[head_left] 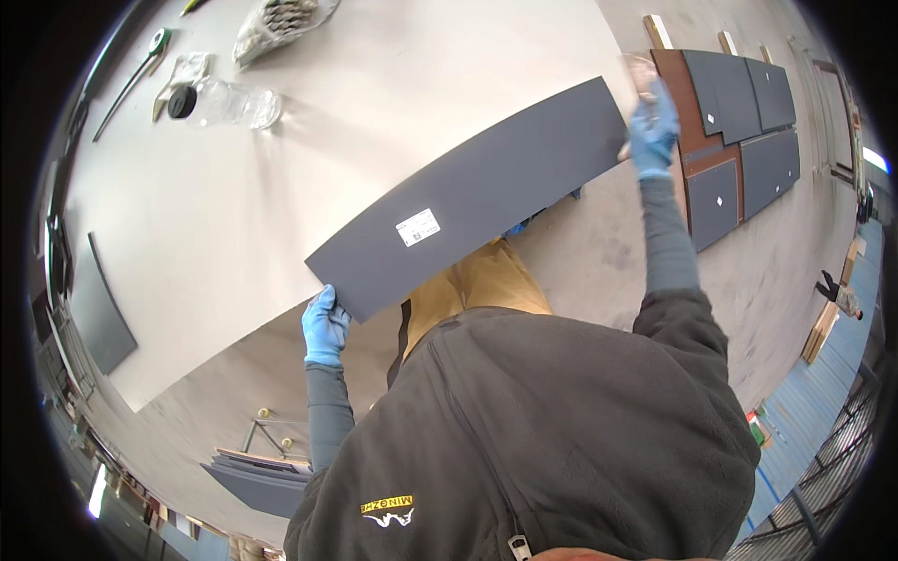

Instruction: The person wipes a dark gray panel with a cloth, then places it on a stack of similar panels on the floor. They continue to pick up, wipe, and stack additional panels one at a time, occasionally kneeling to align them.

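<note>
A long dark grey board point(524, 164) with a white label lies slantwise at the table's near edge, partly overhanging it toward my body. My left hand point(325, 327), in a blue glove, is closed on the board's lower left corner. At the board's right end is my right hand point(653, 129), also in a blue glove. Motion smears its fingers, which look pale toward the tips; whether they grip anything is not clear. The pale table point(374, 122) runs under the board.
On the table are a clear bottle point(229, 103) with a black cap, a plastic bag point(281, 26) of small parts, a tape measure point(159, 42) and a smaller grey panel point(98, 304). Stacked grey panels point(739, 93) stand at right, more panels point(257, 481) at lower left. Another person point(847, 297) is far right.
</note>
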Motion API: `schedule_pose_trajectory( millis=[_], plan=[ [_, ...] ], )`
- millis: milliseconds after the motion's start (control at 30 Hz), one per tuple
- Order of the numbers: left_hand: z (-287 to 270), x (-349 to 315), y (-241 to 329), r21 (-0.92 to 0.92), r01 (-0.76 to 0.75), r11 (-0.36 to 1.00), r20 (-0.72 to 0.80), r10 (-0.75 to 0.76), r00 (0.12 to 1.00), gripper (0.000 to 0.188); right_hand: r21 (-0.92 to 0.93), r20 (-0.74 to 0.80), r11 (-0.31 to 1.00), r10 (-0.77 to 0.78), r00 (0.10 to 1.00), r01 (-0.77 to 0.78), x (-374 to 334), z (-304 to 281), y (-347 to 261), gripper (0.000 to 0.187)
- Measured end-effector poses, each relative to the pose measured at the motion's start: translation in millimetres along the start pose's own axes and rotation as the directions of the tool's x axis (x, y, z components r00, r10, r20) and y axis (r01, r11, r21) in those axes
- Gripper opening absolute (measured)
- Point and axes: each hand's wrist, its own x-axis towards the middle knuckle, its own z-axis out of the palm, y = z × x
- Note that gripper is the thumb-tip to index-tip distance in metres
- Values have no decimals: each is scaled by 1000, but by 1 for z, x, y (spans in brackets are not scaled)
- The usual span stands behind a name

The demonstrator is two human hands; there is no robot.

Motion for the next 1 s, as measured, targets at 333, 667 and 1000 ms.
schedule_pose_trajectory(
  millis=[333, 667, 1000],
  plan=[
    [-5, -1, 0, 64, 22, 998, -18, -21, 1000, 20, 14, 364, 969, -236, 901, 247, -76, 65, -41, 33],
    [-8, 3, 3, 74, 9, 997, -21, -7, 1000, 19, -217, 176, 835, -476, 862, 506, 91, 91, -2, 48],
    [4, -13, 12, 61, 47, 997, -56, -43, 997, 18, -477, 169, 871, -36, 985, 114, -12, 12, 35, 51]
  ],
)
